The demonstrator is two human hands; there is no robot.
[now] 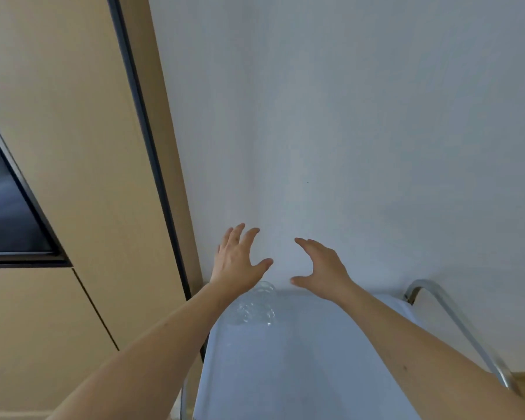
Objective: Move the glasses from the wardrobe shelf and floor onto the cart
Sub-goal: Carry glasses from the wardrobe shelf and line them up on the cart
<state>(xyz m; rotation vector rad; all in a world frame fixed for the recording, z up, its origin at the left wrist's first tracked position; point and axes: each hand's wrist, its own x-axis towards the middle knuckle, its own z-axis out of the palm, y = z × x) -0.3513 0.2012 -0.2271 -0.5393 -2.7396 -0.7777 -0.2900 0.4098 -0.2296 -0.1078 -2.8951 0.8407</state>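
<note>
Left hand: I see my left hand (237,262) raised with its fingers (249,236) spread wide and straight, pinching nothing.
Right hand: my right hand (322,268) hangs level with it, fingers relaxed and parted, thumb stuck out toward the left thumb; it holds nothing.
Glass: one clear, round, see-through drinking glass (255,307) stands below my left thumb, just under the wrist, apart from every fingertip.
Cart: the white-topped cart with the curved steel rail (455,316) lies beneath both forearms; the glass sits at its far left corner.
Done: I judge one glass delivered.
Left: the tan wooden wardrobe panel (73,147) stands beyond my left fingers; its shelf and the floor are out of view, so I cannot tell how many glasses remain.
</note>
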